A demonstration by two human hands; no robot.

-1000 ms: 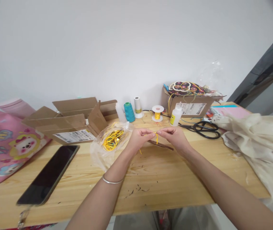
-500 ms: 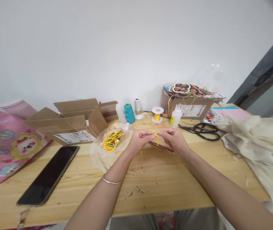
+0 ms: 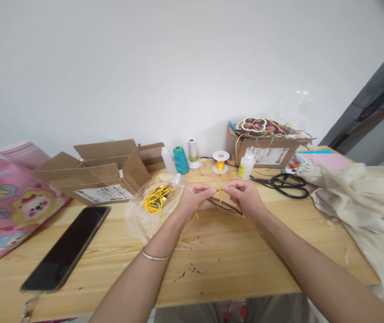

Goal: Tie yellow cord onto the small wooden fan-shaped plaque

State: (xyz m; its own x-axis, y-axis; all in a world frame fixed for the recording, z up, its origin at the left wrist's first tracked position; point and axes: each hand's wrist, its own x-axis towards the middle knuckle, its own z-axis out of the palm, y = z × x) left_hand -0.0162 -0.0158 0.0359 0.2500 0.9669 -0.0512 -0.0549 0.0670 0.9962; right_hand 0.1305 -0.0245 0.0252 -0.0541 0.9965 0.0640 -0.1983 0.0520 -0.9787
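A yellow cord (image 3: pixel 220 195) with a small knot or loop runs between my two hands above the wooden table. My left hand (image 3: pixel 195 197) pinches it from the left with thumb and forefinger. From the right, my right hand (image 3: pixel 244 197) pinches the same cord close to the knot. A dark brown piece with a pale pattern (image 3: pixel 225 206) hangs just below the cord, its ends partly hidden by my fingers. One loose yellow end dangles under my left hand.
Behind my hands stand a yellow thread spool (image 3: pixel 220 162), a teal cone (image 3: pixel 181 160) and a glue bottle (image 3: pixel 246 165). Black scissors (image 3: pixel 289 185) and cream cloth (image 3: pixel 363 202) lie right. Left are a bag of yellow cord (image 3: pixel 156 199), a phone (image 3: pixel 66 249) and an open box (image 3: pixel 104 193).
My hands keep their pinch on the cord. The brown piece has tilted, showing more of its patterned face. The whole view has shifted slightly.
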